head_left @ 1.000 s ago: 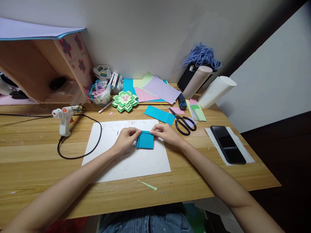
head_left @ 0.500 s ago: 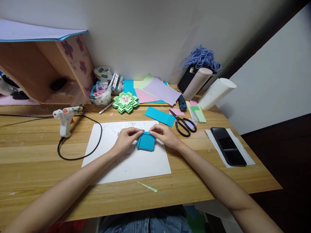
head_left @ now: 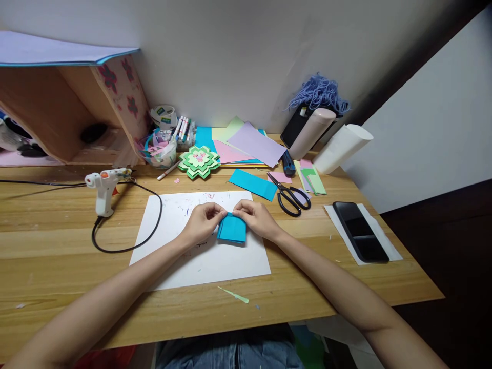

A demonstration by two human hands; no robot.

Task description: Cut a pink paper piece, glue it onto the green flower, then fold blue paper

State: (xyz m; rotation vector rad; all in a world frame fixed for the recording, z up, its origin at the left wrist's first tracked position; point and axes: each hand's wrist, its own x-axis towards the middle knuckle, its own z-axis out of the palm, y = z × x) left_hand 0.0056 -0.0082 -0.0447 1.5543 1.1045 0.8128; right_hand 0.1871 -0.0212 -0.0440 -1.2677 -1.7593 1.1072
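A small folded square of blue paper [head_left: 231,229] is held between my two hands, above a white sheet [head_left: 230,269] with ink marks. My left hand [head_left: 203,221] pinches its upper left edge between thumb and fingers. At the upper right edge, my right hand [head_left: 257,218] pinches it in the same way, the two thumbs close together. Beyond my right hand lies a blue paper strip [head_left: 252,184], with black-handled scissors [head_left: 289,196] to its right. Folds show along the square's top and left side.
On the left stands a white glue gun [head_left: 103,192] with its black cord looped. A green layered paper flower [head_left: 199,162], coloured paper sheets [head_left: 257,143] and a cup of scraps [head_left: 161,154] line the back. A phone [head_left: 360,231] lies on the right. A thin green scrap [head_left: 234,294] lies in front.
The blue paper has tilted slightly and shifted a little towards me. My right hand's fingers have slid a little to the left along its top edge; both hands still pinch it.
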